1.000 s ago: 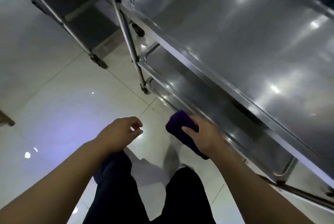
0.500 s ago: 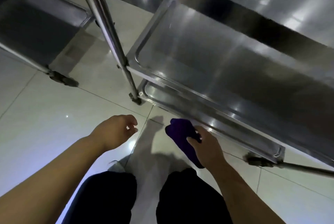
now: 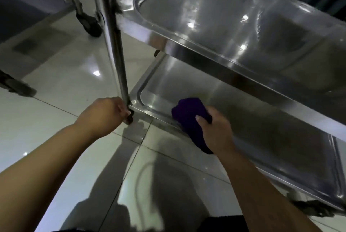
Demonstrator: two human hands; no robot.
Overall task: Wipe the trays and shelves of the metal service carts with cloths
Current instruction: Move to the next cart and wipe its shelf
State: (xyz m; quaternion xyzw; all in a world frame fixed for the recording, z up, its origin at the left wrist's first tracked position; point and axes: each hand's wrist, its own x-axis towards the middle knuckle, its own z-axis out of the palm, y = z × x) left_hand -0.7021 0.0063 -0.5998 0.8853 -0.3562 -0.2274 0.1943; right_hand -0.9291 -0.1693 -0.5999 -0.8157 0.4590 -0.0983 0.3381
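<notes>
Fingers (image 3: 125, 113) of the left hand (image 3: 104, 113) are curling tight round the foot of a round, polished steel post (image 3: 112, 35), just where it is joining the corner of the cart's bottom tray (image 3: 262, 138). The right hand (image 3: 215, 130) is clamping a bunched purple cloth (image 3: 189, 113), with the thumb lying across its top. The cloth, thick and soft-napped, is pressing on the near left part of that tray, just inside the rim, and its tail is trailing back under the palm toward the front edge.

The bottom tray is showing as brushed stainless steel, a shallow pressed basin with rounded corners and a flat raised rim. Above it the middle tray (image 3: 224, 16), of the same make and shape, is throwing back small bright spots of light.

Beyond the post a black rubber caster (image 3: 89, 23) is standing on the floor (image 3: 56, 82), whose glossy pale tiles are being divided by thin dark grout lines. Another caster (image 3: 314, 211), blurred, is sitting under the tray's near right corner. A second cart's dull grey shelf (image 3: 28, 7) is lying at the upper left.
</notes>
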